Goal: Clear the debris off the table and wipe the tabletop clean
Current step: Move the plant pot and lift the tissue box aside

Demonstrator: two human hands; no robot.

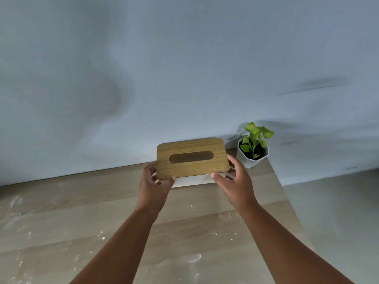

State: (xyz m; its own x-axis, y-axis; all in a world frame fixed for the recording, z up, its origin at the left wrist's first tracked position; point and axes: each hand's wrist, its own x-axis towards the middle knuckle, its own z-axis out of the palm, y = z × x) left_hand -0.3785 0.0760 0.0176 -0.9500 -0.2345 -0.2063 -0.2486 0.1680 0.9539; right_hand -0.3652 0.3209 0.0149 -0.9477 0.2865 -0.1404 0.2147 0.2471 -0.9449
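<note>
Both hands hold the tissue box [191,160] by its short ends: our left hand [152,182] curls round the left end, thumb tip on the front corner of the wooden lid, and our right hand [235,181] curls round the right end, thumb along the front edge, fingers wrapped behind the white base. The box's long axis runs left to right, square across us, so neither hand is nearer; each has its own end. It sits at the table's [71,212] far edge, close to the far right corner, and we cannot tell whether its base rests on the wood or is just raised, since the hands cover the lower corners. Just beside its right end stands a small plant [254,149] in a white faceted pot, apart from the box but close to our right fingers; any shift to the right would, we judge, crowd it.

What the task is about lies toward us from the grip: pale crumbs and powdery smears [98,236] scattered over the middle and near left of the table, under and between our forearms. We judge the box is being handled to free the far edge for wiping.

No cloth shows. The lid's slot is dark, so whether tissues are inside is unclear. The table's near and left edges are cut off.
</note>
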